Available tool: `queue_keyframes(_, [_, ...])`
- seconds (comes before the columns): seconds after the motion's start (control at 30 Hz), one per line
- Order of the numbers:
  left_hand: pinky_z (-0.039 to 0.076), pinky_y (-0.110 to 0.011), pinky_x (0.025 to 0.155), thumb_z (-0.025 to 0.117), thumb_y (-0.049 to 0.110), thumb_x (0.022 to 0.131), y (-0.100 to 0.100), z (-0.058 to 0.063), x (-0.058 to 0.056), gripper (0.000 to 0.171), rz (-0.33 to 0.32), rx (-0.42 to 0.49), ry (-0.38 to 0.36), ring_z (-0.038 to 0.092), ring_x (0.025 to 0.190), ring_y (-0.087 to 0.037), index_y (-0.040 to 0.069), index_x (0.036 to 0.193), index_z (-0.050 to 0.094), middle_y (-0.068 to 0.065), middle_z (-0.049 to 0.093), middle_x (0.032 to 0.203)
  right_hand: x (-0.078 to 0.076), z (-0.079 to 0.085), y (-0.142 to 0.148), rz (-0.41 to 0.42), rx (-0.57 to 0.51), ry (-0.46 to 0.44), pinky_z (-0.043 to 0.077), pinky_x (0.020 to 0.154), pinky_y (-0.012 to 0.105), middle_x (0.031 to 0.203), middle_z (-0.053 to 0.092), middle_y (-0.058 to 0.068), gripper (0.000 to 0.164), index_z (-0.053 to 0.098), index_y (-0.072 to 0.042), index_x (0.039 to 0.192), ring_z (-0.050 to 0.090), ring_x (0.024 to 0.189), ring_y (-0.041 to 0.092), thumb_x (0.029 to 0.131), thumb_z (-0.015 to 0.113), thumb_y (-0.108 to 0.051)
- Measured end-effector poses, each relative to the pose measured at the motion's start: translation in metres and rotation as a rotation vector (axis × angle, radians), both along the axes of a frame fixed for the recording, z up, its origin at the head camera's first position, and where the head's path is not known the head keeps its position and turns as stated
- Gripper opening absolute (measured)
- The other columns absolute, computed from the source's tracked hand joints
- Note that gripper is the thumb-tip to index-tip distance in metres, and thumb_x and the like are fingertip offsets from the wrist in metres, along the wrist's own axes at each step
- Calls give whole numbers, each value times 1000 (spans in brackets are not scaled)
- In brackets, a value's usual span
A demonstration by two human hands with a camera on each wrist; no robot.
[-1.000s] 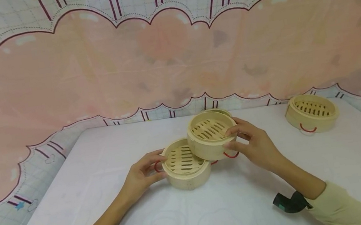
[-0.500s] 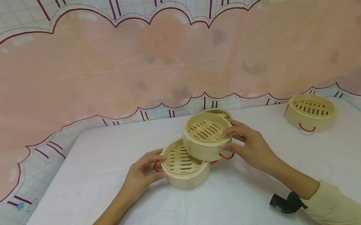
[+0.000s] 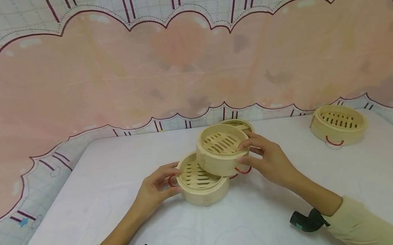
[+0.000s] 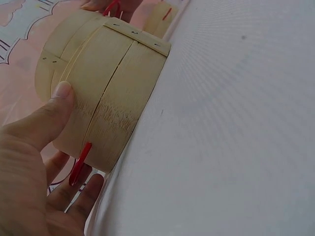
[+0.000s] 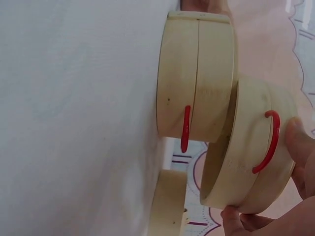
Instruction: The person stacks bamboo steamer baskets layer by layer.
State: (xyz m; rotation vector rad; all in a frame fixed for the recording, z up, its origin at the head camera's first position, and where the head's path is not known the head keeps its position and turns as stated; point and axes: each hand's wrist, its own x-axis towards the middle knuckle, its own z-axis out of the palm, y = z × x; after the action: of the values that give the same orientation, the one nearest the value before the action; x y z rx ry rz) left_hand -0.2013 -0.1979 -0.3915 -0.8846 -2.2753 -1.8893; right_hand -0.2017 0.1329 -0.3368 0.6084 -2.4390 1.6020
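Observation:
My left hand [image 3: 154,186] grips the left side of a bamboo steamer basket [image 3: 206,198] standing on the table, thumb at its rim beside a red handle [image 4: 80,164]. A second bamboo steamer basket [image 3: 213,164] is held by its right side in my right hand [image 3: 273,166], raised and tilted. In the head view it overlaps the far right part of the lower basket's slatted top. The right wrist view shows its lower edge beside the lower basket's upper rim, with its red handle [image 5: 272,142] facing the camera. Both baskets have slotted bases.
Behind the raised basket stands a third steamer basket [image 3: 242,124], mostly hidden. Another steamer basket [image 3: 339,135] with a red handle sits at the back right of the white table [image 3: 214,238]. A patterned pink cloth [image 3: 181,74] hangs behind the table.
My right hand has moved a little to the left with the raised steamer basket, bringing it further over the lower one. My left hand and the lower basket stay in place.

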Motion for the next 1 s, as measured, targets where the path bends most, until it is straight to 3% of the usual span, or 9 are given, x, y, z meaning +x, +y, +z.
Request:
queue_keyframes(0.2, [44, -33, 99, 75, -4, 77, 0, -1, -1, 42, -11, 0, 11, 47, 125, -22, -2, 117, 62, -15, 50, 137, 0, -1, -4, 14, 10, 9, 43, 99, 37, 146, 38, 19, 22, 64, -4, 101, 32, 137, 31, 82, 75, -8])
queue_keyframes(0.63, [45, -34, 98, 77, -3, 76, 0, -2, -1, 42, -2, -6, 16, 47, 125, -24, -1, 116, 63, -14, 52, 135, 2, 1, -15, 55, -7, -22, 43, 98, 46, 147, 37, 17, 21, 65, -6, 99, 34, 136, 30, 81, 76, -8])
queue_keyframes(1.0, [46, -35, 97, 77, -4, 75, -2, -3, -1, 43, -5, 11, 25, 49, 124, -25, -1, 116, 63, -14, 52, 135, 0, 5, -23, 79, 32, -29, 45, 97, 42, 146, 39, 16, 24, 66, -8, 98, 36, 134, 31, 79, 79, -13])
